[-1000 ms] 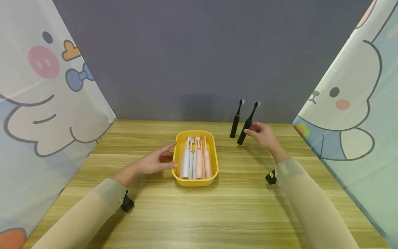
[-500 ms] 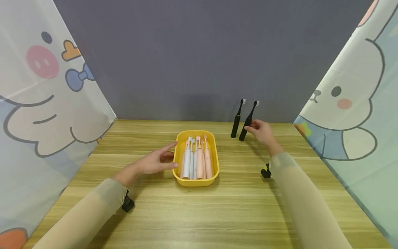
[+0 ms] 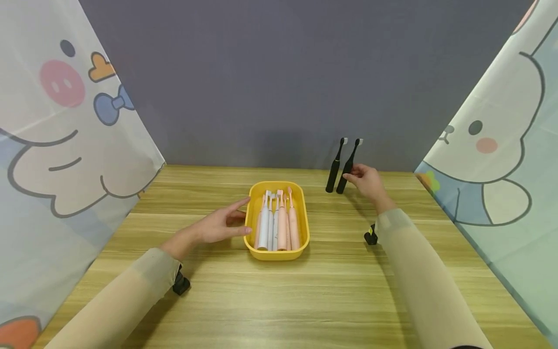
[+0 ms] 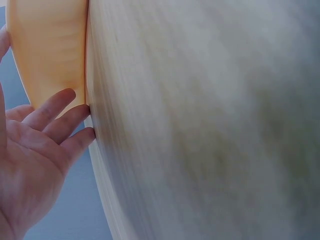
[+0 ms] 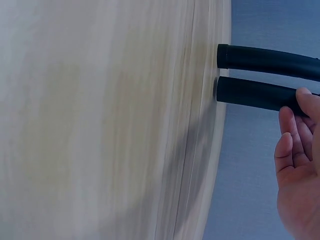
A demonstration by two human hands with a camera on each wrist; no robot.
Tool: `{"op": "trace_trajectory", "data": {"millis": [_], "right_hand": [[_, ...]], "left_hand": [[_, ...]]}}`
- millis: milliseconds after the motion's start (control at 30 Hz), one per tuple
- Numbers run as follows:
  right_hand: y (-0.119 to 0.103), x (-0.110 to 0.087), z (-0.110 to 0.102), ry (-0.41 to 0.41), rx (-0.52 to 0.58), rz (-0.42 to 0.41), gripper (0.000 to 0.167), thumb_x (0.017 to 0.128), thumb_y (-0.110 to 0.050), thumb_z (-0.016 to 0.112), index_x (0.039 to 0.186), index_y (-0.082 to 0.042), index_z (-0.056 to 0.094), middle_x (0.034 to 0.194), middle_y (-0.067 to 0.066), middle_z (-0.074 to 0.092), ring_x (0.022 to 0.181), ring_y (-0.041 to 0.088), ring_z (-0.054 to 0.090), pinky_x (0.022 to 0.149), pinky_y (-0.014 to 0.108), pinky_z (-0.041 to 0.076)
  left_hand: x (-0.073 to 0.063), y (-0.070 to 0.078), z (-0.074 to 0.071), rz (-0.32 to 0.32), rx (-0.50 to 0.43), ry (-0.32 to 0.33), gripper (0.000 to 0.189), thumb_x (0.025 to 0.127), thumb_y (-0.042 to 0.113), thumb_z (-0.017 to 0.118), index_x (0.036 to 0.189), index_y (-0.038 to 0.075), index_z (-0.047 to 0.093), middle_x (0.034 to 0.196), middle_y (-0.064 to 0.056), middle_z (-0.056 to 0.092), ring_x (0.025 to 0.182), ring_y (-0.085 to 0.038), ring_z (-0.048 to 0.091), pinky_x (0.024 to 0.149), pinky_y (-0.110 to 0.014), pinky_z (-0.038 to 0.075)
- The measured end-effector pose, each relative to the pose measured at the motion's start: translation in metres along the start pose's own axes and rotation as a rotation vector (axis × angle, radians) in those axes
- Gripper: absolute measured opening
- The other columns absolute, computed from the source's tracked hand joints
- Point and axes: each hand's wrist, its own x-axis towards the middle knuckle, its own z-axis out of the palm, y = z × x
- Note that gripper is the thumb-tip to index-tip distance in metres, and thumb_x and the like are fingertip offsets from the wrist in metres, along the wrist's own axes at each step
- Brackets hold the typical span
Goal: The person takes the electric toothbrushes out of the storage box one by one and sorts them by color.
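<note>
My right hand [image 3: 368,184] pinches a black electric toothbrush [image 3: 345,175] by its handle between thumb and fingers. The brush stands nearly upright, head up and leaning a little right, its base close over the table. Just left of it, a second black electric toothbrush [image 3: 333,175] stands on its own; the right wrist view shows both handles [image 5: 255,94] side by side. With fingers spread, my left hand [image 3: 220,227] is at the left side of a yellow tray [image 3: 279,257], thumb and fingertips right at its rim. White electric toothbrushes [image 3: 263,232] and pink ones [image 3: 282,232] lie in the tray.
The wood-grain table [image 3: 279,305] ends at a grey back wall [image 3: 261,82] close behind the black toothbrushes. Cartoon-printed cloths hang at left [image 3: 109,169] and right [image 3: 497,145]. Both wrists wear small black cameras [image 3: 371,236].
My right hand has brought the black toothbrush slightly back and left, lowering it beside the standing one, and made it more upright. The left hand stays at the tray's side.
</note>
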Motion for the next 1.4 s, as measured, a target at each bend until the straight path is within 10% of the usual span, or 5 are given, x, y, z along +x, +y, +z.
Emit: {"op": "trace_trajectory", "data": {"millis": [1400], "right_hand": [[0.0000,0.0079,0.0101,0.005,-0.016,-0.023,0.059,0.112,-0.027,0.066,0.156,0.010,0.052,0.143,0.033,0.065,0.130,0.048,0.064,0.110,0.061,0.055]], "left_hand": [[-0.0003,0.0018,0.0006,0.000,-0.005,-0.001,0.104,0.102,0.052,0.077,0.179,0.022,0.012,0.162,-0.020,0.059,0.151,-0.042,0.056,0.131,-0.066,0.032]]}}
